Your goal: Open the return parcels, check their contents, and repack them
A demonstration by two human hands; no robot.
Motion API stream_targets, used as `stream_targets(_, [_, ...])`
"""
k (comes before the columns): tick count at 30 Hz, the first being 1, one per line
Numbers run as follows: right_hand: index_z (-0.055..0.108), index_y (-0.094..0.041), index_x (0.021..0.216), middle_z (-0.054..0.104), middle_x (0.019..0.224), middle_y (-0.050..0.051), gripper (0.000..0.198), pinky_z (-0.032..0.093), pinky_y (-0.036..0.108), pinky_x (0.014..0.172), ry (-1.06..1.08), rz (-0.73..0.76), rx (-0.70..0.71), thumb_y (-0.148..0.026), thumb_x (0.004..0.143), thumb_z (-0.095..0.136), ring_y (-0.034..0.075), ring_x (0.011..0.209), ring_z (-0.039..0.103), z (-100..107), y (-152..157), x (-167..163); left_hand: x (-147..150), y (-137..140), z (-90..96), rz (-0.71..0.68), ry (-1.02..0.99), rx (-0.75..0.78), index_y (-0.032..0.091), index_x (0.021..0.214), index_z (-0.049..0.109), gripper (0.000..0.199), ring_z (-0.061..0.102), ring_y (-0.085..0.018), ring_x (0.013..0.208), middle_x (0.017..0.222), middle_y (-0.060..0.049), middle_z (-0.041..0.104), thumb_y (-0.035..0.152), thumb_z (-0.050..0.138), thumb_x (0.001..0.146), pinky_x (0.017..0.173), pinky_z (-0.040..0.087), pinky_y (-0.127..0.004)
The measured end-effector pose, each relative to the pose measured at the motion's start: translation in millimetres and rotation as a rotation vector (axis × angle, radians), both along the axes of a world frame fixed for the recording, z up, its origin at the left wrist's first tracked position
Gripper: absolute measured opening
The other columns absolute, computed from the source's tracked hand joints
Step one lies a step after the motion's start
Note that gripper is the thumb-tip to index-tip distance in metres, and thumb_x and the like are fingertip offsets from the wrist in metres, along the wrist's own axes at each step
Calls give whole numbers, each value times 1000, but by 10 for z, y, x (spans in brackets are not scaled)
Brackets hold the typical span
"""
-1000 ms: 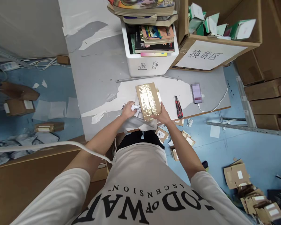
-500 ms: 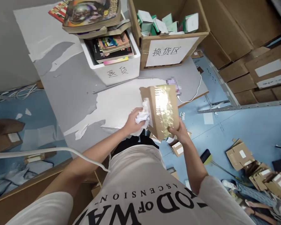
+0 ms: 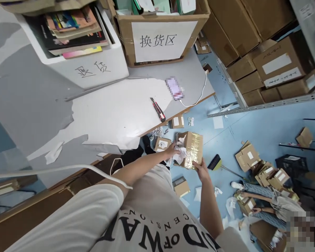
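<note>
Both hands grip: right hand [image 3: 201, 169] under taped box [image 3: 192, 149], left hand [image 3: 172, 150] clutching crumpled paper [image 3: 180, 153].

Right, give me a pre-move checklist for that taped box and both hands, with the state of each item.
1. Right hand grips the taped cardboard box at its lower edge: ok.
2. Left hand is on the crumpled white paper at the box's open end: ok.
3. Box is supported by a surface: not ok, it is held in the air past the table edge, over the blue floor.
4. Box is emptied of paper: cannot tell, the inside is hidden.
5. Utility knife is away from both hands, lying on the table: ok.
6. Floor below is free of clutter: not ok, small cartons lie there.
</note>
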State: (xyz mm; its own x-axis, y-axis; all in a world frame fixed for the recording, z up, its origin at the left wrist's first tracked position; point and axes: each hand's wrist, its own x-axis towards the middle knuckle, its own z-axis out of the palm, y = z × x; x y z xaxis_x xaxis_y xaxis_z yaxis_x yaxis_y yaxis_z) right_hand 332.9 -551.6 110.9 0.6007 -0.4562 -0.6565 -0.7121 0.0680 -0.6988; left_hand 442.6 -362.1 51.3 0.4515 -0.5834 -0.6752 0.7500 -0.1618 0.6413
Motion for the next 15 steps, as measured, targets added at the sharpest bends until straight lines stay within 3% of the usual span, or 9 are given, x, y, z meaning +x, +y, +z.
stream_targets(2, [53, -21, 118, 69, 106, 9, 76, 57, 42, 77, 47, -53, 67, -43, 50, 79, 26, 91, 68, -330, -5, -16, -8, -8, -154, 27, 98, 137, 29, 151, 6, 114, 32, -36, 137, 158, -13, 15, 38, 74, 60, 95, 45, -44])
stream_targets(6, [58, -21, 111, 70, 104, 10, 68, 56, 40, 72, 146, -11, -12, -46, 51, 75, 28, 91, 67, -796, 27, -51, 39, 18, -309, -4, 202, 256, 32, 150, 7, 116, 28, -40, 139, 159, -14, 9, 53, 75, 59, 97, 41, -53])
stream_targets(12, [60, -21, 106, 67, 107, 12, 61, 53, 40, 67, 241, 40, -140, -51, 53, 67, 28, 95, 64, -1045, 70, -78, 122, 29, -318, -86, 268, 164, 34, 150, 8, 118, 13, -46, 141, 158, -11, -15, 66, 73, 56, 95, 38, -64])
stream_targets(15, [61, -19, 105, 68, 103, 11, 62, 52, 39, 66, 237, 107, -169, -52, 53, 66, 27, 92, 64, -1089, 80, -20, 140, 53, -312, -78, 284, 106, 38, 149, 3, 119, 14, -46, 141, 159, -10, -12, 66, 73, 57, 94, 37, -66])
